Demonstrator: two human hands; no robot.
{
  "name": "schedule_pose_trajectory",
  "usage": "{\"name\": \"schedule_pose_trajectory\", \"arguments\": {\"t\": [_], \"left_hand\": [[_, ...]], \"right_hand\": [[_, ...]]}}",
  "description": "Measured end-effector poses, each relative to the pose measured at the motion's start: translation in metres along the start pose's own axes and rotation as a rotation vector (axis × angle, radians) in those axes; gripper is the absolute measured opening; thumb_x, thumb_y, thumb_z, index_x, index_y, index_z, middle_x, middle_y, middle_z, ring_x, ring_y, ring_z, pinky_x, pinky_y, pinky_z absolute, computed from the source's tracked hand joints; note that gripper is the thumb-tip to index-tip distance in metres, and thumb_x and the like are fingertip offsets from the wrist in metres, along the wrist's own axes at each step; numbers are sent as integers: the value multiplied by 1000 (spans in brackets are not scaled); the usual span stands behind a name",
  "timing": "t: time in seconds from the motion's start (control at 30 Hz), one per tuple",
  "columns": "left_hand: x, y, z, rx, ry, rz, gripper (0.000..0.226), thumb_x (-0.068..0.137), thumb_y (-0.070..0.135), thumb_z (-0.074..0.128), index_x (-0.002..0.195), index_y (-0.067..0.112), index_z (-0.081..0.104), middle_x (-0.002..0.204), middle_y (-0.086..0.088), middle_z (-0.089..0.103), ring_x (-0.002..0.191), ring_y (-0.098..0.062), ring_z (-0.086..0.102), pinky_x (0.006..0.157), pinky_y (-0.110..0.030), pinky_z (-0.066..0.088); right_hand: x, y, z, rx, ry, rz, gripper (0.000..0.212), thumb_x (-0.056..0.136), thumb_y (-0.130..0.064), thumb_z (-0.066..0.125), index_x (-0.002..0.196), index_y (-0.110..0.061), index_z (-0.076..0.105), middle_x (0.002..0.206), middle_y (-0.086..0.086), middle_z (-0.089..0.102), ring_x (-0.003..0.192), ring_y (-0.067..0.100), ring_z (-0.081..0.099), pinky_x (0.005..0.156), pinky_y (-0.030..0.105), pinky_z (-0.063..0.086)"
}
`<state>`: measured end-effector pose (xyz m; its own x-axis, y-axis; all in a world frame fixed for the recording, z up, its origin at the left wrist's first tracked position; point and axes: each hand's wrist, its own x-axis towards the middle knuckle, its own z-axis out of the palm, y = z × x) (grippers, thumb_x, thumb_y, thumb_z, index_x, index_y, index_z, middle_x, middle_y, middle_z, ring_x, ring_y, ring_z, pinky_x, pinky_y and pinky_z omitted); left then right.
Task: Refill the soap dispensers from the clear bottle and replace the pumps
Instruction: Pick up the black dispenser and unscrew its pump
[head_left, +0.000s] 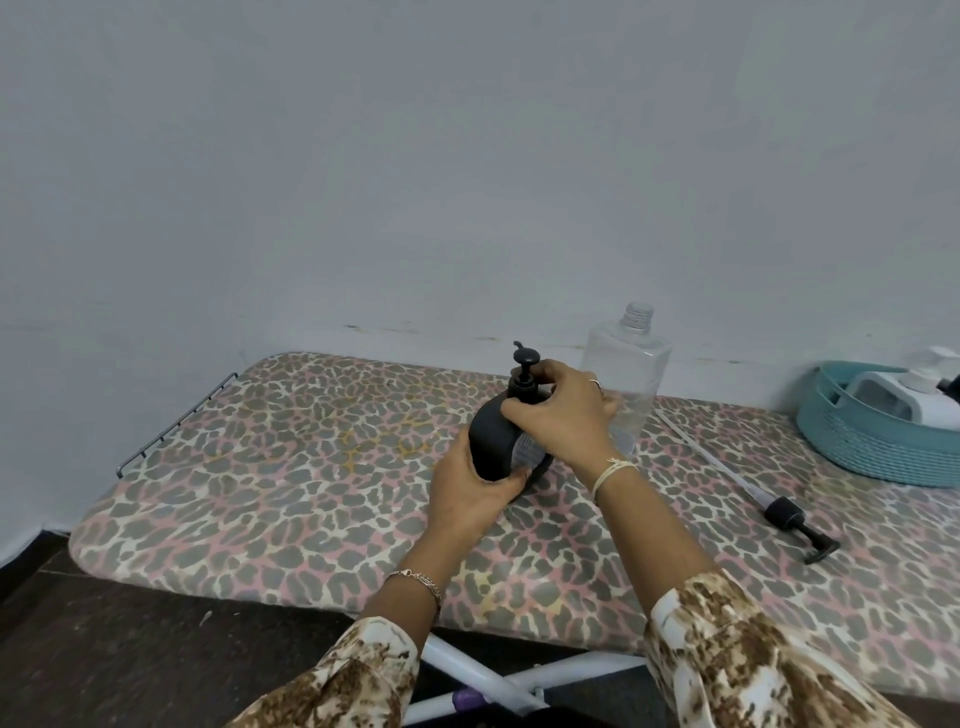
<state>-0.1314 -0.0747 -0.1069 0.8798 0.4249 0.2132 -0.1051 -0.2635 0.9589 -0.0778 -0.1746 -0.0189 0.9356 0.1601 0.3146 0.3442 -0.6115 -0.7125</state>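
Note:
A black soap dispenser (491, 441) stands on the leopard-print board (291, 467), tilted a little to the left. My left hand (470, 491) grips its lower body. My right hand (563, 410) is wrapped around the collar of its black pump (525, 364), which sits in the neck. Just behind my right hand stands the clear bottle (631, 364), uncapped and nearly empty. A second black pump with a long clear tube (779, 512) lies loose on the board at the right.
A teal woven basket (862, 441) at the far right holds a white dispenser (904, 395). A wall rises right behind the board. The board's wire rack end (171, 421) is at the left; the dark floor and white legs are below.

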Motion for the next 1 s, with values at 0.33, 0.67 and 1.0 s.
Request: {"name": "schedule_pose_trajectory", "arguments": {"t": [0.33, 0.67, 1.0], "left_hand": [[-2, 2, 0, 10, 5, 2, 58, 69, 22, 84, 119, 30, 56, 113, 10, 67, 106, -7, 63, 94, -36, 53], [-6, 9, -2, 46, 8, 3, 65, 71, 19, 84, 129, 21, 54, 118, 5, 65, 107, -11, 60, 96, -33, 51], [-10, 9, -1, 82, 19, 20, 56, 74, 21, 81, 124, 19, 57, 105, 12, 61, 99, -8, 59, 85, -22, 47]], "right_hand": [[-3, -9, -16, 9, 61, -55, 19, 70, -39, 72, 82, -29, 62, 78, -14, 64, 81, 12, 63, 76, 32, 49], [-9, -18, -76, 363, 172, -23, 16, 76, -20, 72, 90, -16, 67, 88, -6, 69, 80, 9, 64, 75, 26, 51], [-52, 80, -119, 597, 405, 202, 27, 77, -16, 73, 97, -23, 57, 106, 11, 65, 101, 27, 64, 91, 46, 53]]}}
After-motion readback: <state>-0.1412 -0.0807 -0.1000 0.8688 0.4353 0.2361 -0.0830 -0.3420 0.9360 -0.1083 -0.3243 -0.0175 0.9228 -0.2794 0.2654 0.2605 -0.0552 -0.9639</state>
